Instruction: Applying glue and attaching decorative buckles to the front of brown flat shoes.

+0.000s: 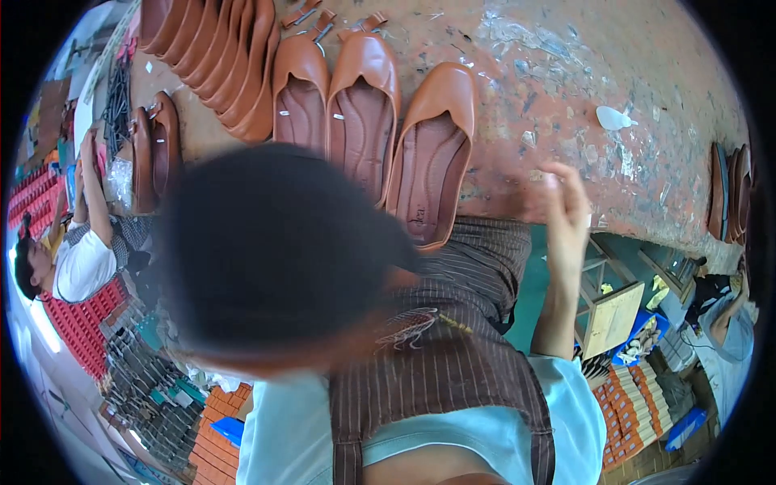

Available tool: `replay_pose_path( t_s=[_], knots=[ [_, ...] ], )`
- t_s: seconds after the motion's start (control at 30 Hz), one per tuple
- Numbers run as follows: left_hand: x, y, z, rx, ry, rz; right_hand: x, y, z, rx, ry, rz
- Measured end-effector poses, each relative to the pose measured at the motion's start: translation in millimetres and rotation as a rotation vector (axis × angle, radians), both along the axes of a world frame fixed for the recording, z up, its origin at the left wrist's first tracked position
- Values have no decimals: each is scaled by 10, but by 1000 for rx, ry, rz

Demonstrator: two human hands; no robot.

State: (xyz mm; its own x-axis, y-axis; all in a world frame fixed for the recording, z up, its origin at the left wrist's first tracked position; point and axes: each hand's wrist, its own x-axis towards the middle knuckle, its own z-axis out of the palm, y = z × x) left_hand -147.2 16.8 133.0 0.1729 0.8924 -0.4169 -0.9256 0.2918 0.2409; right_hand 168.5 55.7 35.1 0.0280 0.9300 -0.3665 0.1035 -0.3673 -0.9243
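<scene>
My right hand point(568, 202) is raised over the front edge of the worktable point(517, 105), its fingers loosely bent and apart, partly smeared by motion. Nothing shows in its grasp. To its left lies a brown slip-on shoe point(436, 158), toe pointing away, heel over the table edge. Two more brown shoes, the middle one point(364, 105) and the left one point(301, 97), stand beside it, insoles showing. A large blurred black cap point(283, 250) covers the lower ends of these two. My left hand is not visible.
Several nested brown shoes point(218, 65) stand at the far left, with strap pieces point(368, 23) near the toes. A white plastic piece point(613, 119) lies right of centre. More shoes point(729, 194) sit at the right rim. Another person point(81, 250) works at the left.
</scene>
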Motion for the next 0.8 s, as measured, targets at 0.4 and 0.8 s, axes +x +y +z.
replay_pose_path(
  t_s=[0.4, 0.8],
  knots=[
    [-2412, 1090, -223, -434, 1100, 709, -489, -42, -96, 14, -206, 255],
    [1314, 508, -1043, -274, 146, 88, 765, 761, -695, 497, -700, -383]
  ],
)
